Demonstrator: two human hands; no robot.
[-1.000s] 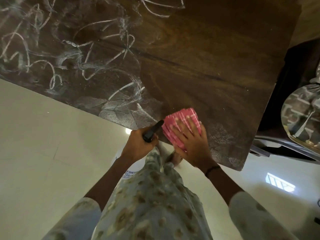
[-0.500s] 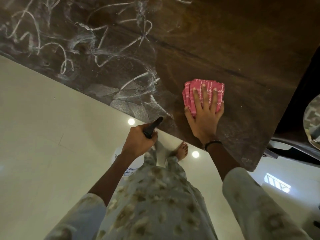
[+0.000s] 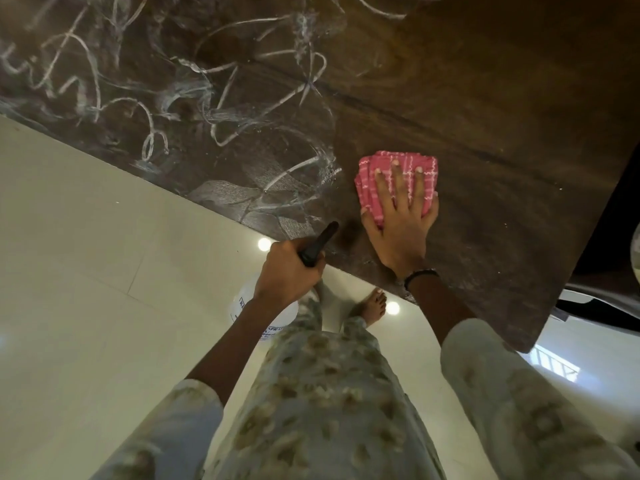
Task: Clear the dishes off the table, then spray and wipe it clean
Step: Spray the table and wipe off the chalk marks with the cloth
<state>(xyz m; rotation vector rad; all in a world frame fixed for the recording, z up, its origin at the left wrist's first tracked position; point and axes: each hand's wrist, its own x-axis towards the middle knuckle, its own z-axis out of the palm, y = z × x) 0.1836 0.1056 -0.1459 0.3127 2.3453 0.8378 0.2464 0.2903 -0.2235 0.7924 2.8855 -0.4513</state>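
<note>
A dark wooden table (image 3: pixel 467 98) fills the upper part of the view, with white streaky smears (image 3: pixel 214 109) across its left half. My right hand (image 3: pixel 398 223) lies flat, fingers spread, pressing a folded pink checked cloth (image 3: pixel 374 181) onto the table near its front edge. Beside the table edge my left hand (image 3: pixel 287 275) is shut on the black trigger head of a white spray bottle (image 3: pixel 266 310), which hangs below the hand, mostly hidden by my arm.
Glossy pale floor tiles (image 3: pixel 86 289) lie left and below the table. My bare foot (image 3: pixel 372 304) stands under the table's front edge. A dark chair or seat (image 3: pixel 606 306) sits past the table's right corner.
My right hand has slid the pink cloth away from the front edge, farther onto the table and to the right. The left hand with the bottle has stayed put.
</note>
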